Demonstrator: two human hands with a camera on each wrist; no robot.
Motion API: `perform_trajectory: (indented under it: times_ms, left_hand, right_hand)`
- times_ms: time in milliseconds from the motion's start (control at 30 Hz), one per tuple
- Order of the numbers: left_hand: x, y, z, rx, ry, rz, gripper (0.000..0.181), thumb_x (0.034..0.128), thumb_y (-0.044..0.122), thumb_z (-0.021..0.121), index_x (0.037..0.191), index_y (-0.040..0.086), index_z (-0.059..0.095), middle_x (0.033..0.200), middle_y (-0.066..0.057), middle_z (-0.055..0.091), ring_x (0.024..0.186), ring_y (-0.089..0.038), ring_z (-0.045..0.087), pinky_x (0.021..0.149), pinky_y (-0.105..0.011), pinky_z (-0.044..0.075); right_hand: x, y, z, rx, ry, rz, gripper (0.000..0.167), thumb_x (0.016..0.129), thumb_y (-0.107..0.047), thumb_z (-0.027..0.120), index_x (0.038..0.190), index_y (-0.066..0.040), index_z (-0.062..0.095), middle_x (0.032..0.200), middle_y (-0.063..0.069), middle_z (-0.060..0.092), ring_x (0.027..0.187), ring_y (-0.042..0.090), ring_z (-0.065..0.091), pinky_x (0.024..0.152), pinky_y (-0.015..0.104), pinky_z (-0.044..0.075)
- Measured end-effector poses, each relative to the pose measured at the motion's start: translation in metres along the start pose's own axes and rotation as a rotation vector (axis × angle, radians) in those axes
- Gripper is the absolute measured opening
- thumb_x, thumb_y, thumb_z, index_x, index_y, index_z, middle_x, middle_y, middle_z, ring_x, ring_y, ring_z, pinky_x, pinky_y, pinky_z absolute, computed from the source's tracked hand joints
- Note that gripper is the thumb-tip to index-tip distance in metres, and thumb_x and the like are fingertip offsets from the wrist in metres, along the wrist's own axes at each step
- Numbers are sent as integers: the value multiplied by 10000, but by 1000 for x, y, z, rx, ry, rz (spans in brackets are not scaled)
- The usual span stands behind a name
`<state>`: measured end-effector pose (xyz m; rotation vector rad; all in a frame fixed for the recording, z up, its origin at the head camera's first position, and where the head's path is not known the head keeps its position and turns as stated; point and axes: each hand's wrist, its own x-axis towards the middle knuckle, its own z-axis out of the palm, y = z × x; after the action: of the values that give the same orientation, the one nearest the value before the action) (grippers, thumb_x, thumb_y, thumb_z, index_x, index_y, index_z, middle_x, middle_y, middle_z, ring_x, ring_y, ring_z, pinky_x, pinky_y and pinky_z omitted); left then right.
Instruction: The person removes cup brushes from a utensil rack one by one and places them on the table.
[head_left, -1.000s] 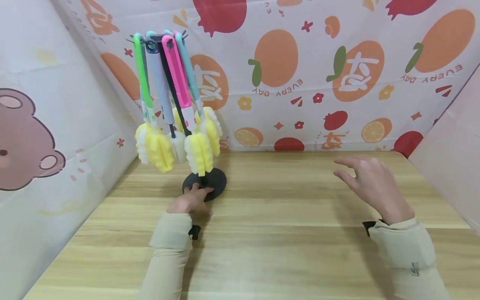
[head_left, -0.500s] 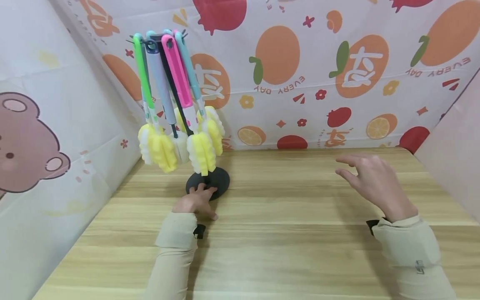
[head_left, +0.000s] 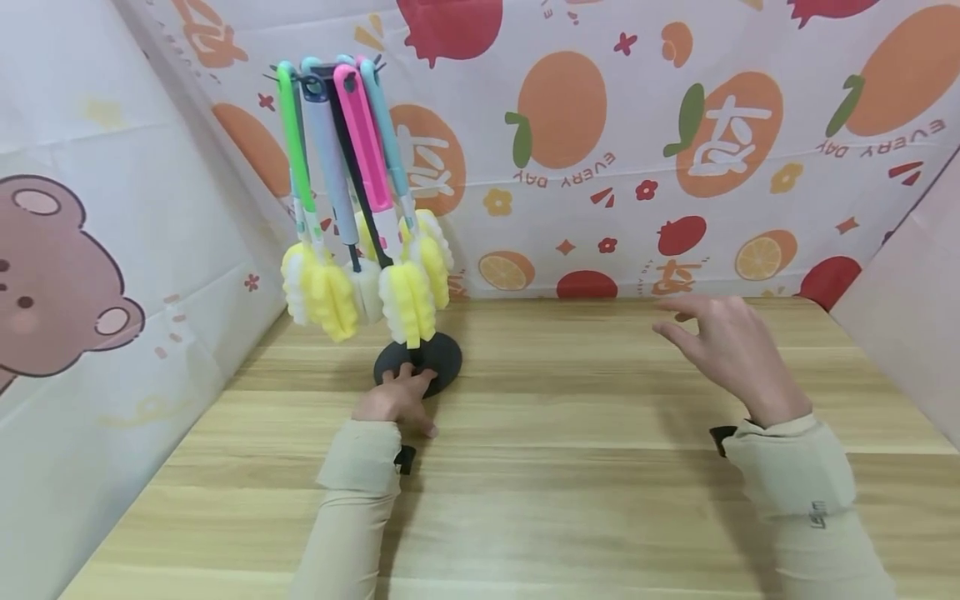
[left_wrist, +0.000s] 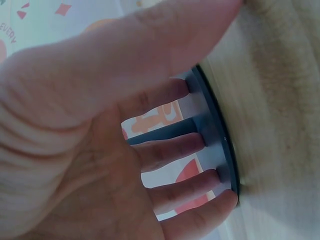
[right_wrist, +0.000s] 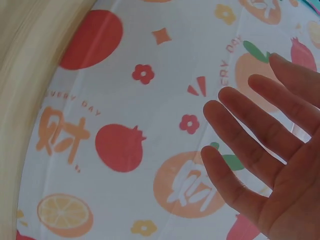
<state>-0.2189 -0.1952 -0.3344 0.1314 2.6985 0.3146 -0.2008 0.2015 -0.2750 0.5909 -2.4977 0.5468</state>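
A dark stand with a round base [head_left: 448, 358] stands on the left half of the table. From hooks at its top hang several sponge brushes, among them one with a pink handle [head_left: 363, 150], one with a green handle [head_left: 293, 137] and one with a pale blue handle [head_left: 332, 171]. Their yellow and white sponge heads [head_left: 408, 304] hang above the base. My left hand [head_left: 393, 402] rests its spread fingertips on the base; in the left wrist view the fingers [left_wrist: 172, 147] touch it near the rim. My right hand [head_left: 731, 350] hovers over the table, holding nothing, fingers extended.
The wooden table [head_left: 570, 500] meets a fruit-print cloth wall [head_left: 637, 100] at the back. A pale cloth with a bear print [head_left: 60, 275] stands along the left side, and another pale wall [head_left: 915, 317] closes the right.
My right hand has shifted a little left. The left hand stays on the base, and the brushes still hang from the stand. The head view has tilted slightly.
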Motion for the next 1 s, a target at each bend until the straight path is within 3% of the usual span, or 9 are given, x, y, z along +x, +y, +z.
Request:
perform_trajectory:
  times_ms: [133,200,333,467,567,700,800,1000]
  left_hand:
    - [3,4,0,0,-4,-1,917,811,219,877,1552,38,369,1538,-348,234,1396,-565,207,1020,-684,368]
    - [4,5,0,1,-12,-6,913,817,217,873,1554,41,365,1538,-352,230,1391,-563,214,1023,-681,366]
    - [5,5,1,5,-27,-20,903,831,221,861,1561,50,357,1549,-348,222,1396,-564,214,1008,-699,367]
    - [5,5,0,21,-34,-23,903,835,227,857,1562,45,354,1552,-354,216,1392,-574,220,993,-711,372]
    - [5,6,-1,37,-33,-18,906,831,232,862,1557,35,357,1542,-362,223,1378,-580,238,997,-706,372]
    - [5,6,-2,36,-34,-21,905,827,226,866,1559,49,363,1539,-359,227,1376,-581,239,990,-708,376]
    - [4,6,-1,19,-38,-32,906,827,222,866,1569,84,366,1550,-345,219,1388,-571,229,978,-713,383]
    - [5,6,1,0,-40,-41,905,829,217,865,1576,111,367,1575,-337,192,1407,-564,210,985,-710,379]
  right_hand:
    - [5,-7,0,13,28,-9,282,856,-95,821,1099,34,761,905,210,741,471,175,468,470,314,274]
    - [8,-10,2,24,40,-16,268,856,-86,818,1091,30,765,917,210,742,450,165,415,467,309,274]
    - [14,-15,8,101,60,-9,239,862,-56,808,1080,32,769,965,200,748,564,249,584,521,329,410]
    - [19,-19,16,210,47,28,224,890,-51,784,1092,43,760,994,193,748,845,358,699,719,474,537]
    - [21,-21,21,246,33,44,217,904,-54,771,1093,52,754,1000,199,745,870,372,699,778,532,532]
    - [24,-24,25,267,43,43,210,901,-24,764,1093,60,752,990,193,748,863,360,708,765,525,551]
    - [27,-28,26,300,43,46,212,908,-24,757,1104,58,749,993,185,750,866,340,716,766,487,572]
    - [36,-42,23,395,34,59,203,941,-57,729,1123,29,754,987,144,758,860,284,721,759,274,531]
